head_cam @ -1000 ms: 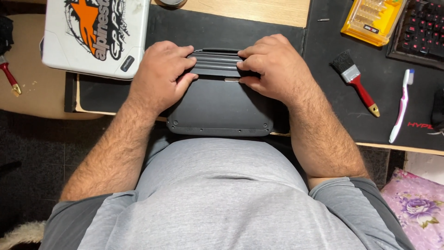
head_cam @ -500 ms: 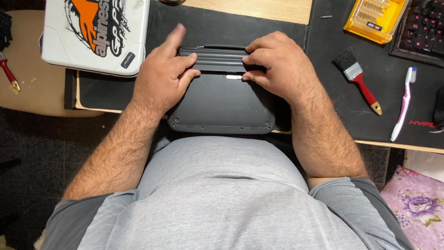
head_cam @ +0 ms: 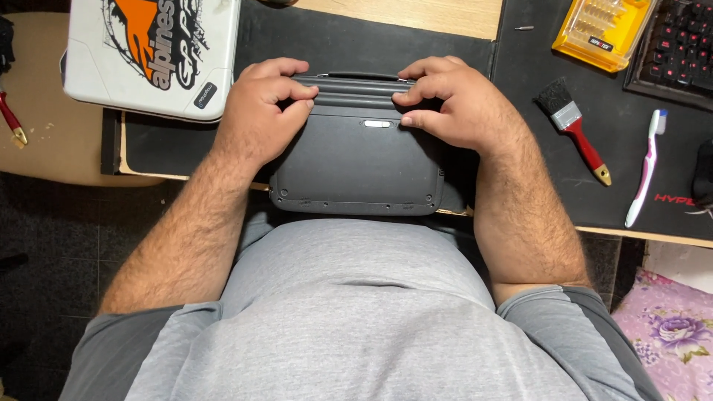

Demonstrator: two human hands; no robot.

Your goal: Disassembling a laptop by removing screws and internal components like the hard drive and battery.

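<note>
Hands, left (head_cam: 260, 111) and right (head_cam: 457, 108): curled grip pinching far edge of dark laptop (head_cam: 356, 167).

The small rounded plastic laptop (head_cam: 356, 167) is matte charcoal with a silver latch. The flat hard case (head_cam: 152, 56) is white with orange and black graphics. The soft desk mat (head_cam: 631, 171) is black over a pale wooden tabletop (head_cam: 416, 13). The bit-set box (head_cam: 603, 30) is clear yellow. The paintbrush (head_cam: 573, 130) has a red handle and black bristles; the toothbrush (head_cam: 645, 178) is white and pink. The fabric at the lower right (head_cam: 668, 334) is pink with purple flowers.
</note>
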